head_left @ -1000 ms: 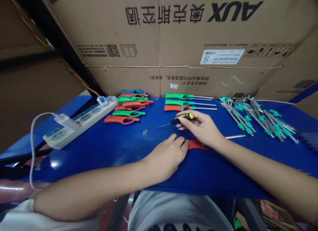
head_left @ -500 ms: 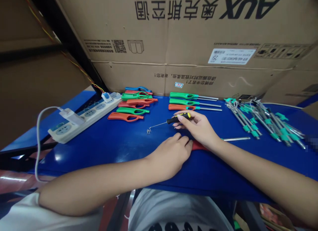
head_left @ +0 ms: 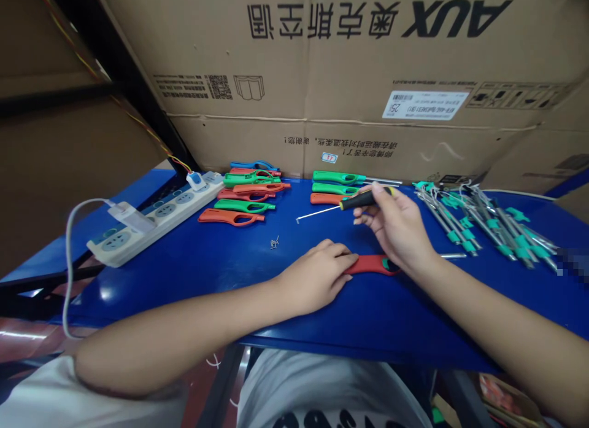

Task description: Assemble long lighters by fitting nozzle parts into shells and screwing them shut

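My left hand (head_left: 321,277) is closed on the handle end of a red gas lighter (head_left: 369,264) lying on the blue table. The lighter's metal tube shows to the right, past my right wrist. In my right hand (head_left: 396,222) is a screwdriver (head_left: 365,199) with a black and yellow handle, held above the lighter. Its thin shaft points left, and at its tip there seems to be a tiny screw. A small pile of screws (head_left: 274,242) lies on the table to the left of my left hand.
Behind are orange, green and blue lighter shells (head_left: 231,217) and several lighters with tubes (head_left: 337,188). Metal tubes with teal parts (head_left: 494,225) lie at the right. A white power strip (head_left: 156,222) with plugs stands at the left. A large cardboard box (head_left: 294,59) walls off the back.
My right hand has lifted the screwdriver from the screw pile and carried it right. The red lighter shows more now, with my left hand still on it.
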Tool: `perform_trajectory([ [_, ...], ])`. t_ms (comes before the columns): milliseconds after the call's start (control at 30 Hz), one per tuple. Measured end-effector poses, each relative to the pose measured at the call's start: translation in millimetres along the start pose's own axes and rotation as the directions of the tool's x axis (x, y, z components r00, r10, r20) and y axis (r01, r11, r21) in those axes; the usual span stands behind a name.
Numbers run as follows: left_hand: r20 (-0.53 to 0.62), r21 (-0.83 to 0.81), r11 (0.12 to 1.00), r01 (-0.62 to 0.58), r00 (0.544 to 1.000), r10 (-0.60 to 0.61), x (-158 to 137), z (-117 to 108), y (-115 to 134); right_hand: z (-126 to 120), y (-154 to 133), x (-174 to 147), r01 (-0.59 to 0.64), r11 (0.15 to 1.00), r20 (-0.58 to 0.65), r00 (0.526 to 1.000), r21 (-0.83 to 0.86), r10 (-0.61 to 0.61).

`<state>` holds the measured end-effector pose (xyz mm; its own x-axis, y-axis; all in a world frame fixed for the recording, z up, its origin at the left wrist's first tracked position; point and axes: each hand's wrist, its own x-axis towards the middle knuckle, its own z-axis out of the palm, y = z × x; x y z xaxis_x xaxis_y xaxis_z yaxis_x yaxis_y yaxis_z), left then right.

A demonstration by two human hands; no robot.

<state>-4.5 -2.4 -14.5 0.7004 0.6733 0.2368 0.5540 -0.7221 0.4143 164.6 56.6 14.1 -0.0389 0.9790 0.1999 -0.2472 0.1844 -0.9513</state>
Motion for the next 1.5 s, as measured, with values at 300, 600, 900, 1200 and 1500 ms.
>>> perform_trajectory([
  [300,-0.239,-0.783,0.612,0.116,0.851,-0.467,14,11,-12,-33,-26,14,0.155,0.987,-0.135,0.98,0.033,-0.15],
  [600,-0.374,-0.75,0.661,0.036,0.801,-0.467,12,-12,4,-35,-33,11,0.195,0.976,-0.093,0.978,0.094,-0.187],
  [900,-0.48,-0.589,0.807,-0.022,0.813,-0.328,11,-11,0,-38,-32,14,0.238,0.97,-0.072,0.969,0.046,-0.235],
  [1200,-0.45,-0.549,0.835,-0.032,0.853,-0.263,10,-9,-1,-38,-35,13,0.29,0.957,-0.028,0.957,0.004,-0.289],
  [1500,-0.323,-0.528,0.849,0.031,0.917,-0.234,9,-5,-3,-42,-41,9,0.27,0.958,0.14,0.956,-0.095,-0.256],
])
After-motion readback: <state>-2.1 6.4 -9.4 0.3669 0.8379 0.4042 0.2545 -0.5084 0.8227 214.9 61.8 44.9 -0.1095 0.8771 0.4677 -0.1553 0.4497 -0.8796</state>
